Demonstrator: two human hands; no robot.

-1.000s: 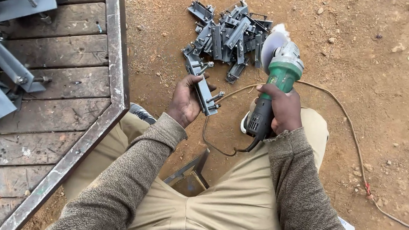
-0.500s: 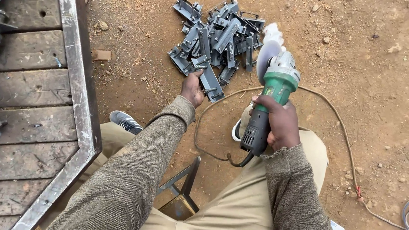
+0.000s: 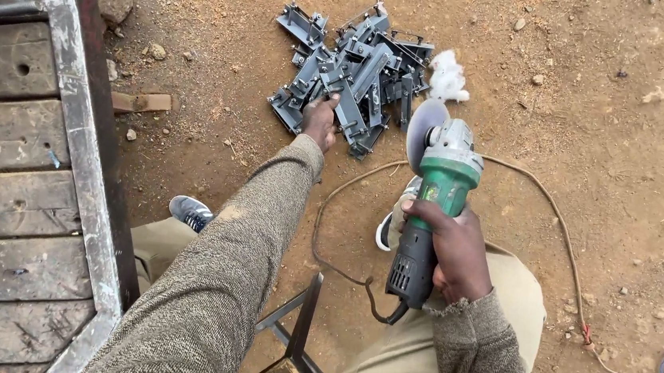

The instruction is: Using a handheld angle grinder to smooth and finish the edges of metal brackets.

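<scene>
Reaching left hand (image 3: 320, 121) into bracket pile (image 3: 354, 72), fingers closing on one bracket; right hand (image 3: 454, 249) gripping grinder (image 3: 435, 195) beside pile. Judging pick-up step; next needs a lift clear.

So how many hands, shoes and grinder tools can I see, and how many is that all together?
Hands: 2, the left hand on the pile of grey metal brackets and the right hand around the tool
Shoes: 2, a grey shoe and a white shoe
Green angle grinder: 1
Total: 5
</scene>
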